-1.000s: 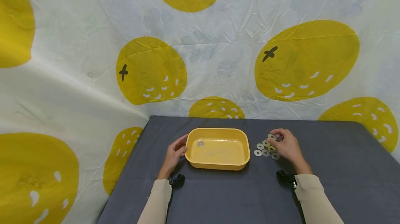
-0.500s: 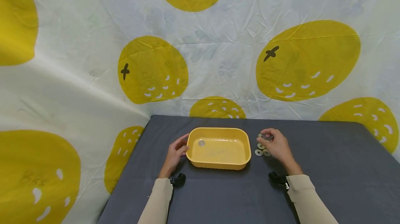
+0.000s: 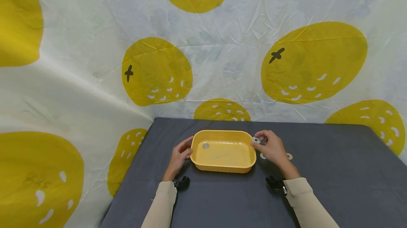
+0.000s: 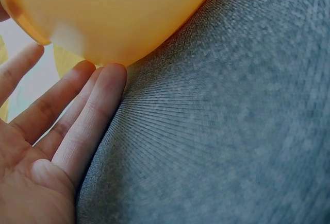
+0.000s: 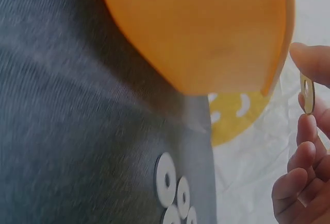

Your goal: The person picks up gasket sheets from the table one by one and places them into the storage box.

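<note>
Tray (image 3: pixel 222 168) holds one washer (image 3: pixel 206 146), lying flat.

A: In the head view, your bare right hand (image 3: pixel 273 149) covers all but slivers of the flat, silvery, ring-shaped washers (image 3: pixel 290 157) beneath it, so you can't count them
B: Your right wrist view crops the lowest ones at the bottom edge
A: And your bare left hand (image 4: pixel 38 170)?
B: Cut off at left and bottom in its wrist view, where the top edge crops your yellow, rounded plastic tray (image 4: pixel 113 13); its faint floor mark (image 3: pixel 221 156) is too small to tell
</note>
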Demonstrator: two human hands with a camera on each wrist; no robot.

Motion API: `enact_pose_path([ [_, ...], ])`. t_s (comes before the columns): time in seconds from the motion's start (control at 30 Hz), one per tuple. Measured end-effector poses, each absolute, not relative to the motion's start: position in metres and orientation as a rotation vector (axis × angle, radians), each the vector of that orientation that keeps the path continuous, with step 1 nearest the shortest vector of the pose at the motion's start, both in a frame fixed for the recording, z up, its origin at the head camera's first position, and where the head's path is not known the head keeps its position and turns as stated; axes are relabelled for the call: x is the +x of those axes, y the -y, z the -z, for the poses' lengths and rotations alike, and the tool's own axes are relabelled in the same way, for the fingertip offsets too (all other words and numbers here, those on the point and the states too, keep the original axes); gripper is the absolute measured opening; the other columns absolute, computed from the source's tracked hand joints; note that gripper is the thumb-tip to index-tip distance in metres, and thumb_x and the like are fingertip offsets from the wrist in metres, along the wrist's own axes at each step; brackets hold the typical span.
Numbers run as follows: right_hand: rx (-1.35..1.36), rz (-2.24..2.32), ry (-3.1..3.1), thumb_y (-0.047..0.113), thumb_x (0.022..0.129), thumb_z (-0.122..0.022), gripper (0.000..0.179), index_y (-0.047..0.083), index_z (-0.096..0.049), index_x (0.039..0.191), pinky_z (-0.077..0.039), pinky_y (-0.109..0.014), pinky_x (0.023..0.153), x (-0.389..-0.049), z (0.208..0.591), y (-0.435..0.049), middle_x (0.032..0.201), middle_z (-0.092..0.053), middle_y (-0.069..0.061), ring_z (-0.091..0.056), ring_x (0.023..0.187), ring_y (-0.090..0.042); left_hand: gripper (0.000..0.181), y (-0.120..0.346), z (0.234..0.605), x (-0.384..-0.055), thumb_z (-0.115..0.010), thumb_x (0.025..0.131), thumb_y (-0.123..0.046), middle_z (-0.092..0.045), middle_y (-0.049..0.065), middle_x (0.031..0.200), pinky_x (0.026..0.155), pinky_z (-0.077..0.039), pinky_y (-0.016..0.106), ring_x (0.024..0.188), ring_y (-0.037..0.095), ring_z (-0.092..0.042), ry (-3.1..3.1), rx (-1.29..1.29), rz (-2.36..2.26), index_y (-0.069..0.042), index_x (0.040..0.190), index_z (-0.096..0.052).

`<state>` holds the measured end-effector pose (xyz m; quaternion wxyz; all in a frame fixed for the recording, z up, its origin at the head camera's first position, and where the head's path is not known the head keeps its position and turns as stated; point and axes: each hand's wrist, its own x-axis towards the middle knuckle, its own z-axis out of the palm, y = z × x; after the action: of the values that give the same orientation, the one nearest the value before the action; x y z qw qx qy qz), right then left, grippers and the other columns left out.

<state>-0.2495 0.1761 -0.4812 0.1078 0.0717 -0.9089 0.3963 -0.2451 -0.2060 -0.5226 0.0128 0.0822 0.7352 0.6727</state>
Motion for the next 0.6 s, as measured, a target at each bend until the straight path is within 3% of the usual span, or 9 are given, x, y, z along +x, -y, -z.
enact_pose_path([
  [0.2, 0.269, -1.153, 2.678, 0.025, 0.089, -0.080, 0.034, 0.004, -0.068, 0.113, -0.040, -0.031, 0.069, -0.253, 0.476, -0.163, 0.101, -0.059, -0.012, -0.047, 0.080, -0.021, 0.055, 0.204, 0.518, -0.241, -0.062, 0.097, -0.005, -0.063, 0.028, 0.133, 0.079, -0.062, 0.030, 0.105, 0.027, -0.070, -2.287, 0.264, -2.128, -0.007, 0.151, -0.051],
  [0.43, 0.321, -1.256, 2.664, 0.025, 0.090, -0.080, 0.031, 0.005, -0.068, 0.110, -0.041, -0.033, 0.072, -0.255, 0.468, -0.142, 0.099, -0.058, -0.012, -0.047, 0.082, -0.021, 0.055, 0.205, 0.516, -0.244, -0.059, 0.099, -0.003, -0.059, 0.033, 0.136, 0.078, -0.061, 0.028, 0.117, 0.050, -0.062, -2.268, 0.262, -2.106, -0.005, 0.152, -0.048],
  [0.6, 0.367, -1.333, 2.660, 0.024, 0.089, -0.080, 0.029, 0.007, -0.068, 0.109, -0.040, -0.035, 0.076, -0.257, 0.462, -0.121, 0.100, -0.058, -0.013, -0.047, 0.085, -0.022, 0.055, 0.207, 0.530, -0.253, -0.058, 0.100, -0.003, -0.059, 0.031, 0.138, 0.078, -0.062, 0.029, 0.120, 0.053, -0.059, -2.270, 0.230, -2.100, -0.009, 0.153, -0.048],
])
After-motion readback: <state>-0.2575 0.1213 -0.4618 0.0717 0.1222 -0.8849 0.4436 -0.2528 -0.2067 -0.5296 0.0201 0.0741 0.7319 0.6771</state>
